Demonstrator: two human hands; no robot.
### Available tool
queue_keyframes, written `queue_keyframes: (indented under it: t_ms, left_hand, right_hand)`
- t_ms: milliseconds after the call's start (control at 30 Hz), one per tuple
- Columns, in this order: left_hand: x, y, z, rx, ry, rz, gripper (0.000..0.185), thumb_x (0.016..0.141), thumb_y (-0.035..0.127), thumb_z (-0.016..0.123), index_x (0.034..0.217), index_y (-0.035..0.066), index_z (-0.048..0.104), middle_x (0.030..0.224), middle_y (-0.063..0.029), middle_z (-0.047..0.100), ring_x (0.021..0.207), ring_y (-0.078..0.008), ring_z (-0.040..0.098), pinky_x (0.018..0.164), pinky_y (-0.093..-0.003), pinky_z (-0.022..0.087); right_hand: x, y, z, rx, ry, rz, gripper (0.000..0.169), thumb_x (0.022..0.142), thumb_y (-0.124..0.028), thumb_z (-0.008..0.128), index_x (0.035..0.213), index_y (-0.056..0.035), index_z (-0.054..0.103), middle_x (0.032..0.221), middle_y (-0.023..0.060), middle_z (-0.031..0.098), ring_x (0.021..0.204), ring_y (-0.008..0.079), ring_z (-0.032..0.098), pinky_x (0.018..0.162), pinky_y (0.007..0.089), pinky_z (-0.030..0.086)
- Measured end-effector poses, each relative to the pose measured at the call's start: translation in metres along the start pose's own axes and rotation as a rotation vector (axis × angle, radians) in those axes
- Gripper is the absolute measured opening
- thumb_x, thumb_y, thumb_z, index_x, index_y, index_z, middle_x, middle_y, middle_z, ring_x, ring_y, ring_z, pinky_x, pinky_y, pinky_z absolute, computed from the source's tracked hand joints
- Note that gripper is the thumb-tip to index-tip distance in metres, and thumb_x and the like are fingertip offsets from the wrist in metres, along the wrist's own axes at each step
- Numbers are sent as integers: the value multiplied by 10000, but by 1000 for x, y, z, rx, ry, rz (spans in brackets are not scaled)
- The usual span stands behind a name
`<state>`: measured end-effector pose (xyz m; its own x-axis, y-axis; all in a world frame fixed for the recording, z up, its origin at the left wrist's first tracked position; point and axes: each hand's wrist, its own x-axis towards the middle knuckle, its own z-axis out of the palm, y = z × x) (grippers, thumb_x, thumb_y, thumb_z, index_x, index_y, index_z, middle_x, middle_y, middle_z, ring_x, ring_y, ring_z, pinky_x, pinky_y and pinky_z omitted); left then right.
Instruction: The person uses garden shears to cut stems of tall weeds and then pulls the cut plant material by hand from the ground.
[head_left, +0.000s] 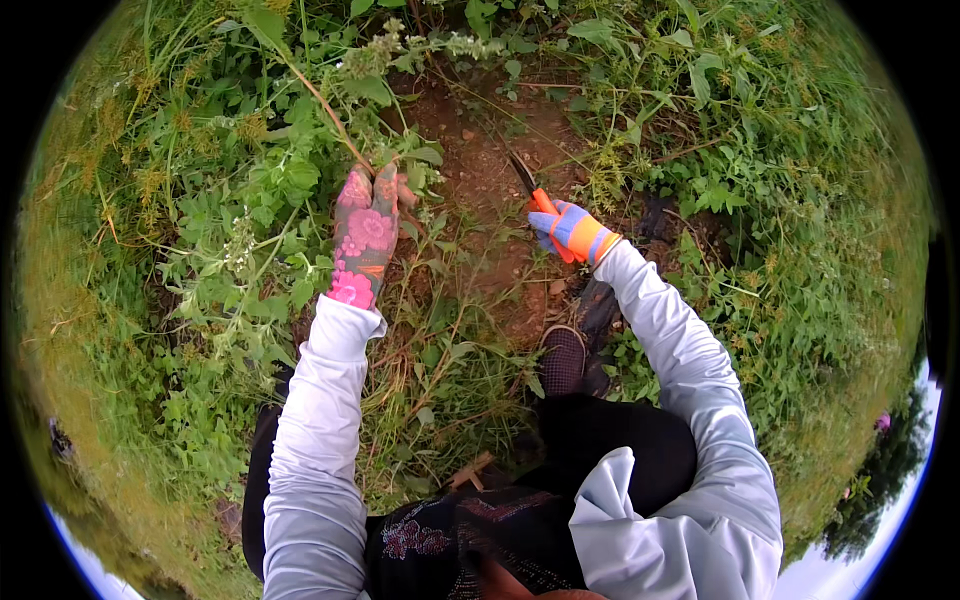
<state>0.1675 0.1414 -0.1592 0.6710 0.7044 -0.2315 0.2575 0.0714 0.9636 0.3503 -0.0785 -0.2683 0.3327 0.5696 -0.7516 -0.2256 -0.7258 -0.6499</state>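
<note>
My left hand (366, 232), in a grey glove with pink flowers, pinches the lower end of a reddish-brown plant stem (328, 109). The stem slants up and left into leafy weeds (300, 172). In an orange and blue glove, my right hand (574, 231) grips the orange handle of a bladed hand tool (543, 201). Its narrow dark blade (523, 172) points up and left over bare reddish soil (487, 157); the blade's far tip is hard to make out. The two hands are apart, with soil and cut or pulled weeds between them.
Loose weeds (442, 352) lie in a heap before my body. My shoe (562, 360) rests by dark sheeting (598, 315) at the soil's edge. Dense green growth (810, 225) stands on both sides. A brown twig or wood piece (471, 472) lies near my lap.
</note>
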Motion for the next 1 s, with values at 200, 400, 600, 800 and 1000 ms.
queue_keyframes:
  t_ms: [200, 400, 600, 800, 1000]
  left_hand:
    - [-116, -36, -27, 461, -383, -319, 278, 923, 248, 468, 1096, 49, 559, 665, -6, 583, 564, -86, 493, 543, -234, 398]
    - [-155, -79, -6, 198, -337, -438, 243, 894, 217, 490, 1071, 74, 577, 734, -87, 608, 621, -178, 560, 589, -300, 445]
    - [-176, -78, 17, 284, -421, -378, 234, 904, 156, 478, 1101, 53, 551, 778, -24, 593, 677, -95, 520, 621, -249, 429]
    - [-138, -44, 11, 304, -105, 20, 219, 865, 93, 503, 1073, 55, 560, 862, -86, 614, 688, -188, 563, 611, -291, 440]
    - [-105, -33, 10, 491, -134, 214, 268, 847, 60, 499, 1115, 53, 518, 1071, -117, 571, 986, -262, 556, 847, -337, 429]
  right_hand:
    - [43, -7, -31, 382, 59, -11, 378, 798, -362, 635, 956, -34, 533, 803, 98, 599, 676, 216, 611, 601, 348, 517]
    - [93, -30, -49, 414, 259, 53, 492, 781, -406, 639, 1105, -51, 533, 880, 110, 598, 784, 237, 612, 680, 386, 501]
    - [104, -44, -55, 407, 324, 12, 460, 774, -409, 647, 1035, -42, 553, 864, 99, 594, 740, 235, 616, 612, 351, 491]
    - [53, -6, -8, 126, 284, -32, 404, 794, -383, 625, 949, -19, 540, 747, 78, 581, 643, 219, 601, 550, 330, 473]
    - [-50, 59, 68, -653, -42, -246, 477, 764, -337, 607, 1067, 13, 496, 866, 217, 598, 795, 354, 595, 682, 376, 474]
